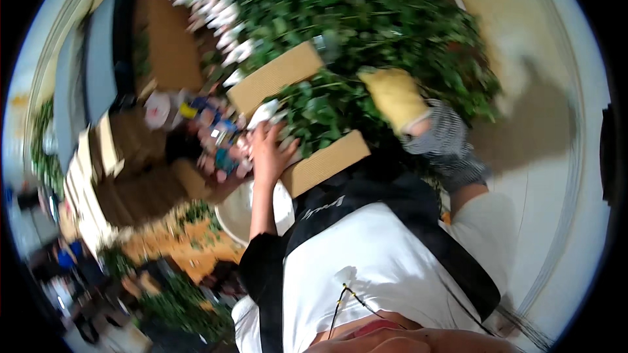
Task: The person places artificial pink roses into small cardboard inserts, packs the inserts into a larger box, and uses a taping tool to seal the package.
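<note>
My left hand (269,149) is bare, its fingers spread over white flower heads (265,112) at the left end of a leafy green bunch (321,113). The bunch lies between two strips of corrugated cardboard (326,163), one on my side and one on the far side. My right hand (395,99) wears a yellow glove below a black-and-white patterned sleeve cover. It is at the stem side of the bunch; blur and foliage hide whether its fingers grip any stems.
Beyond my hands spreads a large heap of leafy stems (353,10), with pale flower heads (223,19) along its left edge. Left are small colourful items (221,137), stacked folded cardboard (137,171) and a white bucket (235,213). Cut leaves litter the floor (191,245); other people (88,274) are lower left.
</note>
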